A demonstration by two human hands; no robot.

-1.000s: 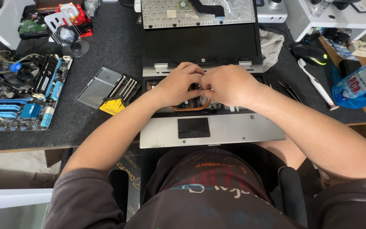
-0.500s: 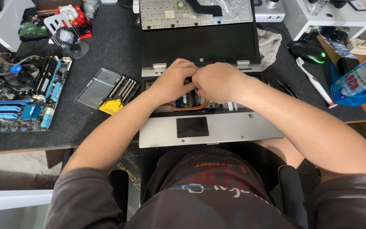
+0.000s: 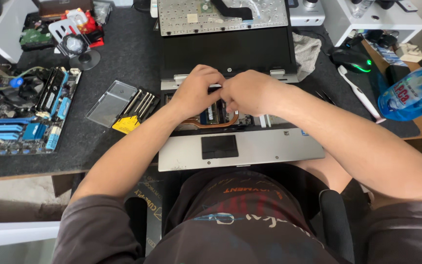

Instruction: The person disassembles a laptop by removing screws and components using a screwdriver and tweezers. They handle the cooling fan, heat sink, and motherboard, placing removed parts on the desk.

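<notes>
An opened silver laptop [image 3: 264,149] lies on the dark mat in front of me, its keyboard [image 3: 223,15] removed and flipped up against the black screen. My left hand [image 3: 196,93] and my right hand [image 3: 250,90] meet over the exposed inside, fingers curled down near the hinge edge. Beneath them show a copper heat pipe [image 3: 206,125] and a memory module [image 3: 211,113]. What the fingertips pinch is hidden by the hands.
A bare desktop motherboard [image 3: 23,115] lies at the left. A small open screwdriver-bit case [image 3: 128,107] sits beside the laptop. At the right lie a black mouse [image 3: 352,61], a white toothbrush [image 3: 360,95] and a blue plastic bottle [image 3: 409,95].
Both hands have shifted slightly away from me, toward the hinge edge of the laptop. They stay pressed together over the open inside.
</notes>
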